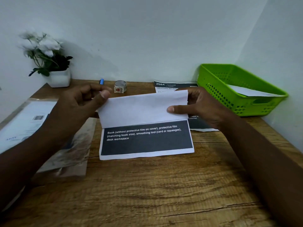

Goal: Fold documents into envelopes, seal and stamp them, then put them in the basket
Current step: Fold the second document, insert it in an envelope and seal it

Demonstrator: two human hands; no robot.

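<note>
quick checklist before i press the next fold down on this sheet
1. Both hands on the flap: left hand pinches its left edge, right hand grips its right edge. Ok.
2. Flap edges square with the lower part of the document: roughly in line, right side hard to judge. Cannot tell.
3. Lower part flat on the desk: printed panel lies flat. Ok.
4. Tape roll within reach for sealing: stands behind the sheet. Ok.
5. Envelope ready: clear packet lies at left, contents unclear. Cannot tell.
6. Basket has room: holds one white piece, space left. Ok.
</note>
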